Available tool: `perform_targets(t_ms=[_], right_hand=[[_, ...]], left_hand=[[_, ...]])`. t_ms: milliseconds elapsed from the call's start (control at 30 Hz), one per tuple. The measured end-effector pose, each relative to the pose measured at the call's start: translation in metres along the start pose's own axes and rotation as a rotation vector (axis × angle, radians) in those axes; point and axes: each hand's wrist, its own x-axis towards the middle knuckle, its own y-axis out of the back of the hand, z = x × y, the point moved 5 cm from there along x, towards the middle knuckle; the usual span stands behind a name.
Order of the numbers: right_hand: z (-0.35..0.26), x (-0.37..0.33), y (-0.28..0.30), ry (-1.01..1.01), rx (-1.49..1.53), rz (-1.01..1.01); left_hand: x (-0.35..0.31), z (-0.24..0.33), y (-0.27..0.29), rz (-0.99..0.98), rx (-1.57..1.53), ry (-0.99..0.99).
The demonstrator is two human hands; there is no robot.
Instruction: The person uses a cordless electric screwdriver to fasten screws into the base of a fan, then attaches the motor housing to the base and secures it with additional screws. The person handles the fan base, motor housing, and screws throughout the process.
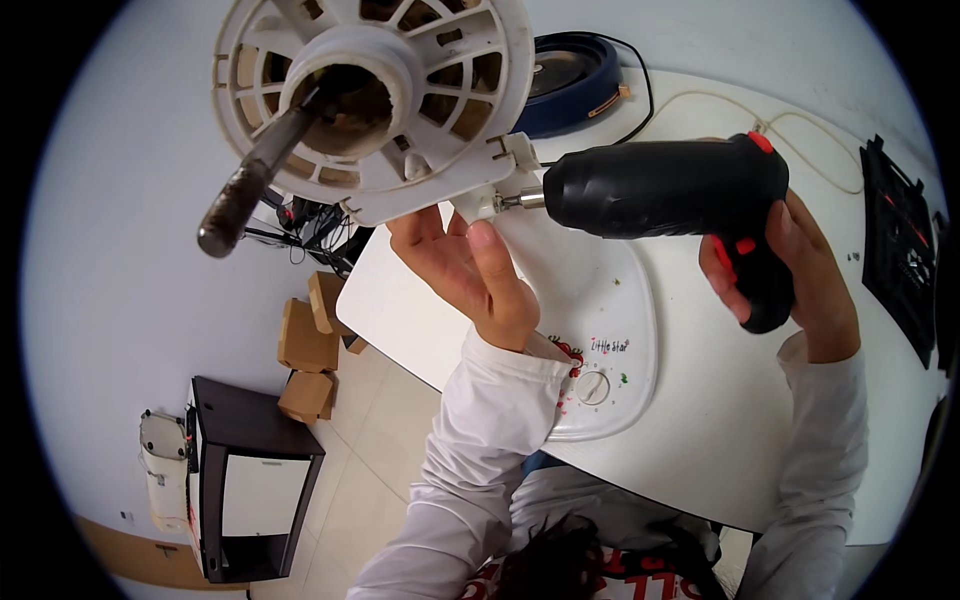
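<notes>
A round white slotted fan motor housing (430,190) fills the upper left, with a stained metal shaft (245,195) sticking out of its central collar. Below its lower edge, my left hand (470,265) grips the housing, fingertips partly behind it and thumb raised by a small white bracket (482,204). My right hand (815,270) is wrapped round the handle of a black cordless screwdriver (650,188) with red accents, a finger at the trigger. The tool lies level, its bit pointing left and meeting the bracket. Underneath stands a white fan base (620,310) with a dial (592,388) and strawberry print.
A dark blue round object (580,100) sits behind the tool on the white table (715,400), near a cream cord (800,115). An open black tool case (895,245) lies at the right. Cardboard boxes (307,335) and a dark cabinet (255,425) stand on the floor at left.
</notes>
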Motion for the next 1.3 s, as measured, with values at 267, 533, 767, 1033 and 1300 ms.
perform_targets(t_ms=[267, 533, 767, 1033, 1300], right_hand=[[0.0, 0.017, 0.007, 0.024, -0.115, 0.045], [0.003, 0.017, 0.006, -0.022, 0.058, -0.058], [0.005, 0.02, 0.01, 0.022, -0.001, -0.073], [0.004, 0.022, 0.008, 0.03, -0.085, 0.004], [0.007, 0.02, 0.015, 0.037, -0.057, -0.011]], left_hand=[[0.0, 0.007, -0.005, 0.054, 0.015, -0.07], [0.0, 0.005, -0.004, 0.048, -0.023, -0.051], [-0.001, 0.002, -0.001, 0.012, 0.063, -0.105], [0.0, 0.001, -0.001, -0.014, 0.054, -0.099], [0.0, 0.002, -0.003, -0.001, 0.065, -0.098]])
